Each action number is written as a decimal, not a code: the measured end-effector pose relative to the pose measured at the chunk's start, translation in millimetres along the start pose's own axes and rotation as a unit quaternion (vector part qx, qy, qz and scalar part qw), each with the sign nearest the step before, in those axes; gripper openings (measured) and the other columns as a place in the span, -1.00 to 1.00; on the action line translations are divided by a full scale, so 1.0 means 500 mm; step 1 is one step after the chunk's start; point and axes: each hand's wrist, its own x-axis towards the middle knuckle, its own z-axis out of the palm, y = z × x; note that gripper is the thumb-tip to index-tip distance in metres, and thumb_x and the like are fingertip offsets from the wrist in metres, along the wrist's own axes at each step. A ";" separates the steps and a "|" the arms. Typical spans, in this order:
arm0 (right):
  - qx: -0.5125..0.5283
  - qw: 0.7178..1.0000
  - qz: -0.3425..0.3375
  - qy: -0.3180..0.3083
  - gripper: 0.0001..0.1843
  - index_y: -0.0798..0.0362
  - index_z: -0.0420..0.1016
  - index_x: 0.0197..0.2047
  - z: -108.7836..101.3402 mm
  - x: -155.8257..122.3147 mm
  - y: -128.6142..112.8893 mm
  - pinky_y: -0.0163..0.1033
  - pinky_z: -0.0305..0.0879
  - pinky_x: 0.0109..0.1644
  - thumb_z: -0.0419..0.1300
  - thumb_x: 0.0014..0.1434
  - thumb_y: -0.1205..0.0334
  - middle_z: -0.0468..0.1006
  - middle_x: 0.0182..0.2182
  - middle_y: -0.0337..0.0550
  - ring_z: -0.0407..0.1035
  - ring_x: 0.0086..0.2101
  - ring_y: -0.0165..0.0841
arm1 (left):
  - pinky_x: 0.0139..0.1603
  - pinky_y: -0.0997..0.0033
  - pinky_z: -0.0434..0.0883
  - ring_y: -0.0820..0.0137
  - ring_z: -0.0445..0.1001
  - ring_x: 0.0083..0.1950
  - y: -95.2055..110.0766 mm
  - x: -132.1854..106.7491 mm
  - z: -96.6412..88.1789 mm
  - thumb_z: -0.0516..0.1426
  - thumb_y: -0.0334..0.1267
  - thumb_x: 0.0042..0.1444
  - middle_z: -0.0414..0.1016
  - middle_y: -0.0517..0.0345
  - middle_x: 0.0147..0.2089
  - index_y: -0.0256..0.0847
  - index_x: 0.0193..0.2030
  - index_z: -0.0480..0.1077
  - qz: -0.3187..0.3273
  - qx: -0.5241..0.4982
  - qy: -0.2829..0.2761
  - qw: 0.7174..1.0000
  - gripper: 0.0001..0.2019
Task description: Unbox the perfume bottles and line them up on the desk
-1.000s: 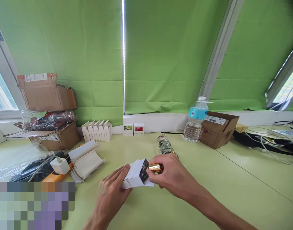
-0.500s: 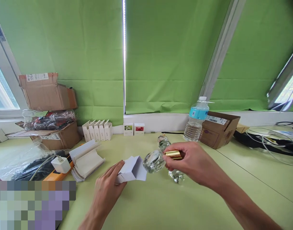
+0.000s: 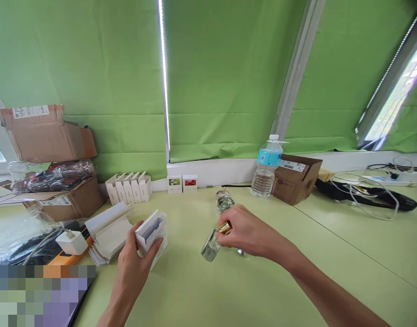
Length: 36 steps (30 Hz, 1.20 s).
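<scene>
Right hand (image 3: 242, 231) covers part of gold cap (image 3: 224, 228), part of glass bottles (image 3: 224, 197) behind. Left hand (image 3: 135, 256) hides part of white box (image 3: 148, 222). Lower-left patch (image 3: 34, 295) pixelated. Small upright boxes' (image 3: 128, 189) print too small.

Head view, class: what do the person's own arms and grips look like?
The ungloved left grip and ungloved right grip are bare human hands, no rings visible. No sleeve, watch or cable shows on the bare left forearm or bare right forearm.

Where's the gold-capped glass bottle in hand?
Head view, just below centre: the glass bottle is in the right hand, right of the white box in the left hand.
</scene>
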 end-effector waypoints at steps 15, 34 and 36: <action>-0.125 0.979 0.101 -0.127 -0.74 0.05 0.07 -0.68 -0.053 -0.038 0.049 -0.34 -0.21 -0.65 0.15 -0.20 0.35 0.13 -0.71 -0.35 0.00 -0.68 -0.54 | -0.26 0.34 0.38 0.15 0.51 -0.18 0.009 0.003 -0.013 0.06 0.16 0.04 0.54 0.07 -0.20 -0.08 0.08 0.23 -0.002 0.131 -0.047 0.990 -0.47; -0.228 0.962 0.143 -0.048 -0.68 0.03 -0.02 -0.61 -0.006 -0.052 0.119 -0.28 -0.30 -0.59 0.15 -0.16 0.33 0.08 -0.64 -0.33 -0.13 -0.63 -0.53 | -0.33 0.38 0.34 0.16 0.50 -0.24 0.018 0.002 -0.014 0.03 0.20 0.03 0.54 0.09 -0.24 -0.07 0.03 0.24 -0.014 0.199 -0.078 0.977 -0.48; -0.230 0.960 0.148 -0.057 -0.69 0.03 -0.03 -0.61 -0.005 -0.052 0.118 -0.27 -0.32 -0.58 0.14 -0.16 0.35 0.06 -0.65 -0.34 -0.16 -0.64 -0.54 | -0.32 0.36 0.35 0.15 0.50 -0.25 0.020 0.003 -0.015 0.01 0.22 0.03 0.54 0.08 -0.24 -0.08 0.03 0.23 -0.022 0.208 -0.086 0.974 -0.47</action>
